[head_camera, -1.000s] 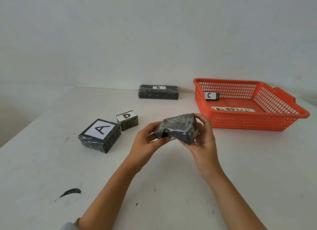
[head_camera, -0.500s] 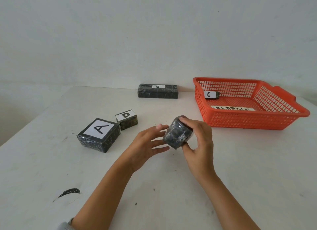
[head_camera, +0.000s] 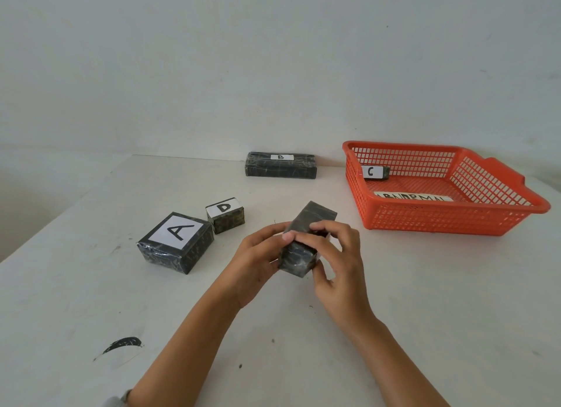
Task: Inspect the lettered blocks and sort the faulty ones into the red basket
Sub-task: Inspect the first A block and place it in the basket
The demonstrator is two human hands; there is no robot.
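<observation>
Both hands hold a dark wrapped block [head_camera: 306, 242] just above the table's middle; no letter shows on it. My left hand [head_camera: 258, 264] grips its left side and my right hand [head_camera: 337, 264] wraps over its top and right side. Block A [head_camera: 177, 242] lies on the table to the left, with the smaller block D [head_camera: 226, 215] touching its far corner. The long block B [head_camera: 280, 165] lies by the wall. The red basket [head_camera: 440, 221] stands at the right and holds block C [head_camera: 375, 172] in its far left corner.
A white paper label [head_camera: 414, 197] with handwriting lies on the basket floor. A black smear [head_camera: 123, 345] marks the white table [head_camera: 425, 300] near its front left. The wall runs directly behind block B and the basket.
The held block has been turned in my hands, from lying broad-side to standing on end and tilted away. My left hand opened briefly and has closed on it again.
</observation>
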